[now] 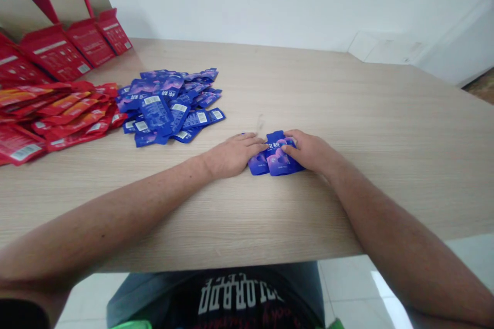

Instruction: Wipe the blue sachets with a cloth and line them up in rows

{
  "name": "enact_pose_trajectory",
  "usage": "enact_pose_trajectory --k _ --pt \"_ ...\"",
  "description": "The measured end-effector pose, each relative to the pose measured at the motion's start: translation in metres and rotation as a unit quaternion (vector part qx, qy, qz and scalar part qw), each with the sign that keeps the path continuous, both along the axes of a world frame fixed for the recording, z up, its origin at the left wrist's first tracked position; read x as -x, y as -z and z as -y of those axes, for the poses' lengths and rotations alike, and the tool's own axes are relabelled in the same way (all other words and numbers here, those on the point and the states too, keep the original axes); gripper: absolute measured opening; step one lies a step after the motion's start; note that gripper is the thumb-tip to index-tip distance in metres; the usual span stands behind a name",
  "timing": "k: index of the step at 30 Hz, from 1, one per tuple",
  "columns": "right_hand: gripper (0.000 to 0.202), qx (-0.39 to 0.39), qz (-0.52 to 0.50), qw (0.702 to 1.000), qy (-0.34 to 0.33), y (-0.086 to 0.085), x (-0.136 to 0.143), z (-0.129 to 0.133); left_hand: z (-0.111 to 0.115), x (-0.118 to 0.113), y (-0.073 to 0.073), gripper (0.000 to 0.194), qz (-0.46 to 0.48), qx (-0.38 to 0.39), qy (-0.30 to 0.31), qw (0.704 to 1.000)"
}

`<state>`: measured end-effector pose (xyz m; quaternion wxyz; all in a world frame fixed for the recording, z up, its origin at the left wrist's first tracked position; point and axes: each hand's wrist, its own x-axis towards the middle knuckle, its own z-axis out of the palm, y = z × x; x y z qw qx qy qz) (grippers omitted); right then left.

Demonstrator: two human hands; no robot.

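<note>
At mid-frame, left hand (233, 157) and right hand (314, 151) on two overlapping blue packets (276, 164).
The left fingers lie outstretched, slightly apart, on the left packet (258, 165); the right thumb and fingers clamp the right packet (281, 163). Upper left: blue pile (157, 113), red pouches (65, 118), red boxes (57, 51).

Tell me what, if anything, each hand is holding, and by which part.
The right hand holds a blue pouch by its right side. The left hand rests on a second blue pouch beside it; whether it grips cannot be told.
</note>
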<state>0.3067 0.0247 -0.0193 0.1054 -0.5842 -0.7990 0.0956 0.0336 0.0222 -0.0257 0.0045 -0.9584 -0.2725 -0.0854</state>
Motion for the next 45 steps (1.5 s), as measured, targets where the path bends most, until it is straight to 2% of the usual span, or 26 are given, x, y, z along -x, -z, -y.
enact_pose_trajectory --k 2,5,8,11,13,15,17,20,22,24,26,30,34,39,43,45 --pt "0.057 0.013 0.003 1.000 0.004 -0.001 -0.009 0.000 0.006 0.010 -0.007 0.059 -0.003 0.010 -0.017 1.000" --pt "0.064 0.026 0.006 0.999 0.023 0.001 -0.019 0.000 0.020 0.037 -0.022 0.067 -0.022 0.010 -0.052 0.998" --pt "0.068 0.023 0.004 0.999 0.031 0.004 -0.022 0.000 0.033 0.073 -0.032 0.069 -0.026 -0.031 -0.156 0.987" --pt "0.070 0.025 -0.001 0.999 0.027 0.006 -0.020 0.000 0.039 0.108 -0.026 0.060 -0.014 -0.061 -0.267 0.962" --pt "0.072 0.035 -0.002 0.999 0.025 0.005 -0.020 0.000 0.040 0.122 -0.016 0.055 -0.003 -0.061 -0.297 0.953" --pt "0.071 0.045 -0.006 0.999 0.027 0.004 -0.020 -0.001 0.041 0.126 -0.010 0.051 0.018 -0.065 -0.302 0.951" --pt "0.070 0.056 -0.019 0.998 0.030 0.004 -0.023 -0.002 0.041 0.122 -0.011 0.049 0.054 -0.071 -0.289 0.953" --pt "0.069 0.072 -0.052 0.995 0.039 0.003 -0.028 -0.005 0.044 0.119 -0.031 0.045 0.119 -0.077 -0.274 0.951" --pt "0.066 0.075 -0.063 0.994 0.043 0.002 -0.030 -0.006 0.050 0.126 -0.049 0.042 0.140 -0.073 -0.285 0.945" --pt "0.065 0.078 -0.058 0.994 0.044 0.001 -0.031 -0.006 0.060 0.141 -0.063 0.042 0.124 -0.042 -0.288 0.948" --pt "0.066 0.085 -0.049 0.994 0.046 0.000 -0.030 -0.005 0.073 0.160 -0.068 0.044 0.080 0.011 -0.264 0.961" --pt "0.071 0.085 -0.034 0.995 0.041 0.000 -0.030 -0.005 0.107 0.187 -0.059 0.054 0.016 0.075 -0.211 0.974" --pt "0.073 0.077 -0.024 0.996 0.039 0.004 -0.035 -0.008 0.131 0.193 -0.045 0.064 -0.017 0.070 -0.226 0.971" --pt "0.073 0.092 -0.037 0.994 0.045 0.005 -0.037 -0.010 0.146 0.181 -0.034 0.058 -0.075 0.051 -0.246 0.965" --pt "0.071 0.090 -0.027 0.994 0.049 -0.001 -0.033 -0.008 0.154 0.167 -0.034 0.049 -0.076 0.022 -0.262 0.962" --pt "0.069 0.087 -0.019 0.995 0.052 -0.004 -0.029 -0.006 0.155 0.161 -0.037 0.055 -0.071 0.032 -0.299 0.951"
